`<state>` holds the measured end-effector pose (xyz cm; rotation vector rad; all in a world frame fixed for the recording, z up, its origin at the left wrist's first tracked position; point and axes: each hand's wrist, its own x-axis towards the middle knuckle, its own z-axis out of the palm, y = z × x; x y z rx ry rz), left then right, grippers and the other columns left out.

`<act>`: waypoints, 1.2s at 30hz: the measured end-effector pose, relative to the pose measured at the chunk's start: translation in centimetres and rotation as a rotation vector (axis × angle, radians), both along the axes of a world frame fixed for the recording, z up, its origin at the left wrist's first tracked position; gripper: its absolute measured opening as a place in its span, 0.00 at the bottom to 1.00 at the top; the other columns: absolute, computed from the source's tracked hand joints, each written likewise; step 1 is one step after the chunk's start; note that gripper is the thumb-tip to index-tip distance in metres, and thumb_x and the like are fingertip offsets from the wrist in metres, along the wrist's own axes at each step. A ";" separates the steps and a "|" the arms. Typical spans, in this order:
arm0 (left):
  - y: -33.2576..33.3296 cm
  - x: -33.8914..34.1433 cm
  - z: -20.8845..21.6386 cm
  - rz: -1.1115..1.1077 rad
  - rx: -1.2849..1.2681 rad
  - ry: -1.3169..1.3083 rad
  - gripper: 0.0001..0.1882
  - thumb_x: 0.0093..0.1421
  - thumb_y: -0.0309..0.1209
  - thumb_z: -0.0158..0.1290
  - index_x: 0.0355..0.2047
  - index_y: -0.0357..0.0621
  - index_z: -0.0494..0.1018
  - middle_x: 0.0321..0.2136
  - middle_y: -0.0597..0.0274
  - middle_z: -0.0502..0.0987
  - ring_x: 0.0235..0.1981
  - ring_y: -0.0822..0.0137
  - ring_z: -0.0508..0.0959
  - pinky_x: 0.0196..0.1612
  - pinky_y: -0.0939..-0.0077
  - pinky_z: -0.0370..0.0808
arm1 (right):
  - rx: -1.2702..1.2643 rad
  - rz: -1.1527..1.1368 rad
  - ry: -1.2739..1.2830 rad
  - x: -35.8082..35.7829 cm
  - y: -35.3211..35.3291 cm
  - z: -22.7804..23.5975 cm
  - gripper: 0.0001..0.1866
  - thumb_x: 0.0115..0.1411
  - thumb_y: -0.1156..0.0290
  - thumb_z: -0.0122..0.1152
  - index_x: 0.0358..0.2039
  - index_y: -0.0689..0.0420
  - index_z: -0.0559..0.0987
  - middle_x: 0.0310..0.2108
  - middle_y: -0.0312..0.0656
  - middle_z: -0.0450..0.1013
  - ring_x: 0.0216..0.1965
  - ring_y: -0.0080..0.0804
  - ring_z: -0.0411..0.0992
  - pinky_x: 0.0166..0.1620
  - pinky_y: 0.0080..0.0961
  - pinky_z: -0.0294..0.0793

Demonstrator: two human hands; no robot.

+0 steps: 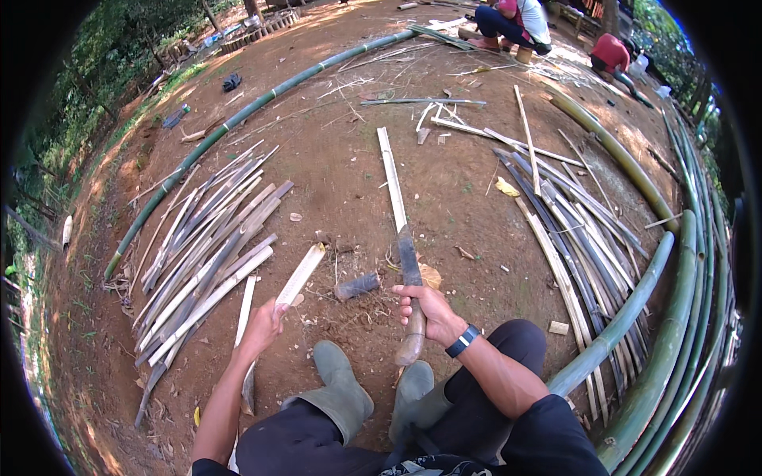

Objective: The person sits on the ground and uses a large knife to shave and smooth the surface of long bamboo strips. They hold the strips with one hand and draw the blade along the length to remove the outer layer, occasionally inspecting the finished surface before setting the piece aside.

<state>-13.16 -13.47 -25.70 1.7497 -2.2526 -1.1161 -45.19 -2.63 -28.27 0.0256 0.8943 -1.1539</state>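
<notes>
My left hand (268, 324) is closed round the near end of a pale split bamboo strip (303, 270), which slants up and away from me. In my right hand (432, 311) is a machete (409, 258), gripped by its brown handle, with the dark blade pointing away. Straight beyond the blade runs another pale bamboo strip (391, 170); I cannot tell whether the two touch. Between my hands a short dark round block (358, 285) lies on the soil. My boots (343, 385) are planted just behind it.
Piles of split bamboo lie at left (214, 246) and right (583, 230). A long green bamboo pole (262, 99) curves across the far left. Thick bamboo poles (667, 349) line the right side. Two people, one in a red top (609, 54), crouch at the far right.
</notes>
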 end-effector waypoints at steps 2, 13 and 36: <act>0.2 0.9 -3.8 0.016 0.032 0.006 0.17 0.67 0.41 0.42 0.39 0.38 0.68 0.13 0.63 0.68 0.12 0.74 0.68 0.17 0.74 0.65 | 0.071 0.039 0.115 0.2 -0.2 -0.3 0.05 0.59 0.73 0.54 0.33 0.60 0.69 0.18 0.31 0.62 0.16 0.20 0.61 0.18 0.23 0.65; 0.9 2.5 -18.4 0.180 0.207 0.138 0.17 0.65 0.40 0.44 0.35 0.35 0.71 0.19 0.47 0.72 0.21 0.57 0.73 0.27 0.61 0.68 | 0.128 0.514 1.589 -2.8 -1.6 -8.2 0.16 0.50 0.65 0.53 0.29 0.68 0.75 0.28 0.66 0.72 0.31 0.56 0.75 0.38 0.44 0.74; 3.8 6.1 -20.3 0.474 0.402 0.290 0.16 0.67 0.37 0.41 0.33 0.34 0.69 0.15 0.59 0.73 0.12 0.72 0.72 0.19 0.73 0.70 | -0.300 0.742 2.021 3.2 -8.1 -16.2 0.25 0.53 0.73 0.49 0.54 0.60 0.64 0.49 0.53 0.65 0.50 0.49 0.66 0.52 0.46 0.63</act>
